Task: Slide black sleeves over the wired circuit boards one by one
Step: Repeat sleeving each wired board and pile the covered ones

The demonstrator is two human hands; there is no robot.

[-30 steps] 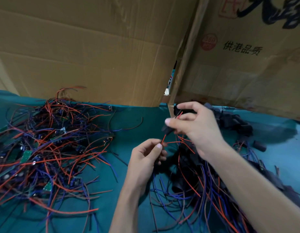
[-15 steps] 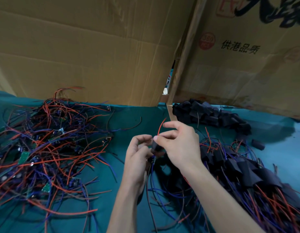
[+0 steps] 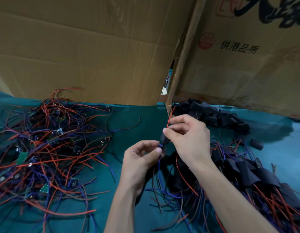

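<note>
A teal cloth (image 3: 137,118) covered the table, walled at the back by cardboard boxes (image 3: 95,56). To the left lay the heap of bare wired boards (image 3: 45,148); to the right, the finished sleeved ones (image 3: 246,174), with spare black sleeves (image 3: 213,115) behind them.

Over the open cloth between the heaps, both hands met. The right hand (image 3: 189,138) pinched a black sleeve (image 3: 162,140) between thumb and forefinger, a red wire (image 3: 169,118) rising from it. The left hand (image 3: 142,158), just below and left, pinched the blue wire (image 3: 160,146) at the sleeve's lower end, its board hidden. The sleeve's long axis ran slanting up-right, so the sliding would probably follow that line.
</note>
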